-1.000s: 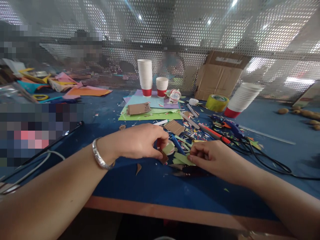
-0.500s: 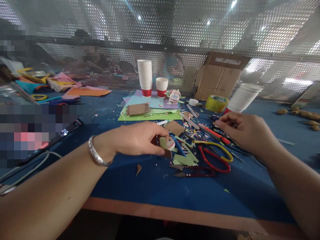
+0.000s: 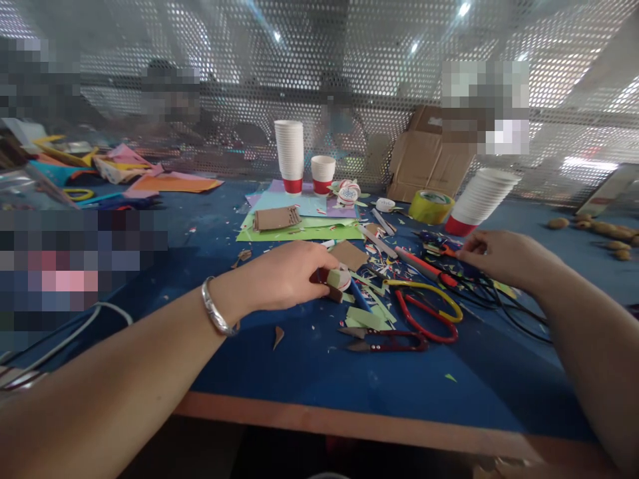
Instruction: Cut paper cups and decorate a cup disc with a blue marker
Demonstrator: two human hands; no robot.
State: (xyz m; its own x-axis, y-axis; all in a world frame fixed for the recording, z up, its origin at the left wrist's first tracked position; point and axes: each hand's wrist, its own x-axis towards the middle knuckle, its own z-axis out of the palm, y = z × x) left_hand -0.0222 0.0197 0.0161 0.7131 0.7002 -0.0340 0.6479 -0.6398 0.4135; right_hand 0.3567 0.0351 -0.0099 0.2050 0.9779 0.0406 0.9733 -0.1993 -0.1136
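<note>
My left hand (image 3: 287,276), with a silver bracelet at the wrist, is closed on a small craft piece (image 3: 337,281) made of a red-and-white cup with green paper and brown card. It rests low over the blue table (image 3: 279,372). My right hand (image 3: 499,256) is out to the right, fingers curled over the blue glue gun (image 3: 439,241) and its black cord (image 3: 499,296); whether it grips anything I cannot make out. Red-and-yellow scissors (image 3: 424,309) and small dark snips (image 3: 384,339) lie between my hands, beside green paper strips (image 3: 367,316).
Stacked paper cups (image 3: 289,154), a single cup (image 3: 323,173), a tipped cup stack (image 3: 479,199), yellow tape (image 3: 432,206) and a cardboard box (image 3: 424,159) stand at the back. Coloured paper sheets (image 3: 299,229) lie centre. Other people sit behind the perforated screen (image 3: 200,80).
My right hand left the green strips near the left hand and moved right and away to the glue gun area. My left hand kept the craft piece and shifted slightly.
</note>
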